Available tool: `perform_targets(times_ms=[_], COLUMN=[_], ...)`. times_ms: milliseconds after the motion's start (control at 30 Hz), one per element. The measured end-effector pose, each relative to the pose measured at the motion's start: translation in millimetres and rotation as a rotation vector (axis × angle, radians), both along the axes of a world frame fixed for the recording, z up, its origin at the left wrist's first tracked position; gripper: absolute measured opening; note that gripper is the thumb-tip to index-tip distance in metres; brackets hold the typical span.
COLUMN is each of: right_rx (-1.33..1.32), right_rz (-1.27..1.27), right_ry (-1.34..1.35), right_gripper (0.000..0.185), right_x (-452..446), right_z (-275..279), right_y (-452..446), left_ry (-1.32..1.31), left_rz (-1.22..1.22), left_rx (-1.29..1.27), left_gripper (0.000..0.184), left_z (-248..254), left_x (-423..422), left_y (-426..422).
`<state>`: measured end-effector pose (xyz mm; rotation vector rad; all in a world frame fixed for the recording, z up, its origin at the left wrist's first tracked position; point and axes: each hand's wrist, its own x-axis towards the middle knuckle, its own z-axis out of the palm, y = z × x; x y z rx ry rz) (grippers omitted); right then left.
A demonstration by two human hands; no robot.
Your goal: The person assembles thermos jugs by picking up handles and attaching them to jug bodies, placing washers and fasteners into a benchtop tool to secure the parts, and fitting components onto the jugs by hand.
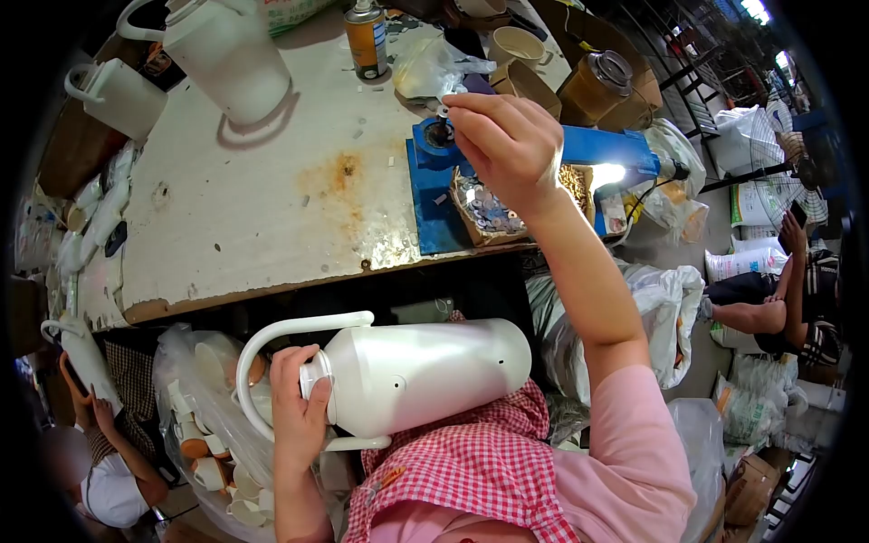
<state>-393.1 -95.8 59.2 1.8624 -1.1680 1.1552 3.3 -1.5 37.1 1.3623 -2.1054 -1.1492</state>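
1 white jug (444,373), on side, 6 o'clock; L hand (299,407) closed round neck, prob. vs. rolling. 1 washer box (498,239), 1 o'clock, prob. for quick reach. R hand (516,145): fingertips pinched, contents unclear, at blue press (602,149). 1 spray can (366,43), 11 o'clock.

The left hand (299,389) gripped the neck of a white jug (444,371) lying sideways before the checked apron (471,466), while the right hand (511,145) pinched a small piece (444,110) above the blue press (593,149), near a cardboard box (496,240) holding washers (489,213) on the stained table (272,199).
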Motion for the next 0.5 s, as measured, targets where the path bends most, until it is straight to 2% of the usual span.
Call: perform_targets(times_ms=[267,367,433,500], right_rx=[0.029,0.1,0.054,0.042], right_rz=[-0.036,-0.022,0.014,0.133], right_ry=[0.055,0.006,-0.054,-0.31], right_gripper=[0.012,0.018,0.015,0.016], right_x=[-2,-1,-2,4], right_z=[4,9,8,15], right_y=[3,5,-1,9], left_ry=[0.002,0.003,-0.005,-0.013], left_rz=[0.006,0.0,-0.01,-0.007], left_rx=[0.019,0.004,-0.005,-0.001], left_gripper=[0.045,0.045,0.045,0.044], left_z=[0,-1,1,3], left_x=[-1,0,0,0], left_y=[-1,-1,-1,-2])
